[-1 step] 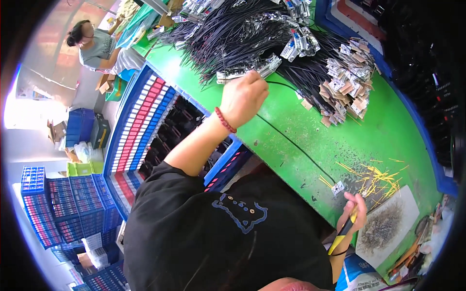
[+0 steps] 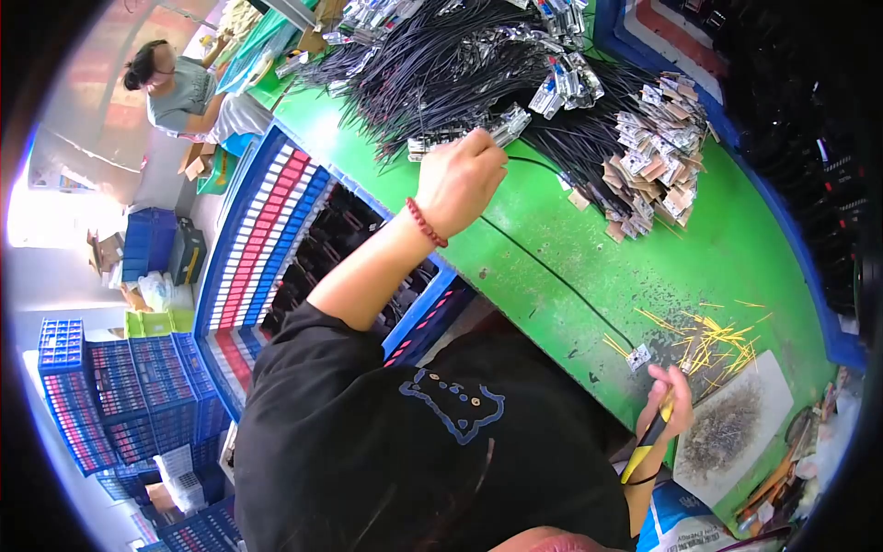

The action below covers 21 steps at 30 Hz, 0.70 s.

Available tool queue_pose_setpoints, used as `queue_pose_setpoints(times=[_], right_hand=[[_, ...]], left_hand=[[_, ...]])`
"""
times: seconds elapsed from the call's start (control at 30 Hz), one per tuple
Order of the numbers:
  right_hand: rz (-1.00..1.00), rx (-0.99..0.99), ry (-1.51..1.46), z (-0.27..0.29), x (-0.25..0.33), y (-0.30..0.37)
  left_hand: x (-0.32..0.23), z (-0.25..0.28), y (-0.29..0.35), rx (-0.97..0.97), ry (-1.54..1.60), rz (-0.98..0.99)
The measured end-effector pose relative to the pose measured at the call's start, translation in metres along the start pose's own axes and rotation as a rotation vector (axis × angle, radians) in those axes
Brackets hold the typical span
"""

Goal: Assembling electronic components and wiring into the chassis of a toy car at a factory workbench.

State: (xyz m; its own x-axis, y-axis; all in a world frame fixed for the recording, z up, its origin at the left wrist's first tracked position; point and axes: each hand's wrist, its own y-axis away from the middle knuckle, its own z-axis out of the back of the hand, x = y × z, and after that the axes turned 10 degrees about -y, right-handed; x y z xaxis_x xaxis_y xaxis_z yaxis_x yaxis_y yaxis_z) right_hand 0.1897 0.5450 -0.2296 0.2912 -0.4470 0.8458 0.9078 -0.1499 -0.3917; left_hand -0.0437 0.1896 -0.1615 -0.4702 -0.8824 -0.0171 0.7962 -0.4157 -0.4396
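My left hand (image 2: 463,179), with a red bead bracelet at its wrist, is closed at the near edge of the big pile of black cables (image 2: 414,78). One black cable (image 2: 561,276) comes out from under it and runs nearly straight to a small silvery metal part (image 2: 638,357) on the green table. What the left fingertips pinch is partly hidden. My right hand (image 2: 676,405) is wrapped round a tool with a yellow and black handle (image 2: 644,448); its tip cannot be made out. The right fingertips are close beside the metal part.
A second bundle with silvery and tan ends (image 2: 653,161) lies on the green table (image 2: 552,221). Thin yellow sticks (image 2: 717,345) are scattered by a grey board (image 2: 763,396). Blue crates (image 2: 152,386) are stacked at left. A person (image 2: 179,97) sits at the far left.
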Motion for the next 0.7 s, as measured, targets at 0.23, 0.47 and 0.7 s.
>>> queue_pose_setpoints(times=[0.23,0.47,0.7], right_hand=[[0.227,0.048,0.128,-0.007,0.011,-0.016],[0.139,0.018,0.003,0.001,0.006,-0.006],[0.076,-0.360,-0.336,0.034,0.030,-0.018]], left_hand=[[0.017,-0.013,-0.045,0.417,-0.532,-0.163],[-0.025,0.109,-0.029,0.240,-0.107,-0.291],[-0.078,0.164,-0.047,0.116,0.561,-0.615]])
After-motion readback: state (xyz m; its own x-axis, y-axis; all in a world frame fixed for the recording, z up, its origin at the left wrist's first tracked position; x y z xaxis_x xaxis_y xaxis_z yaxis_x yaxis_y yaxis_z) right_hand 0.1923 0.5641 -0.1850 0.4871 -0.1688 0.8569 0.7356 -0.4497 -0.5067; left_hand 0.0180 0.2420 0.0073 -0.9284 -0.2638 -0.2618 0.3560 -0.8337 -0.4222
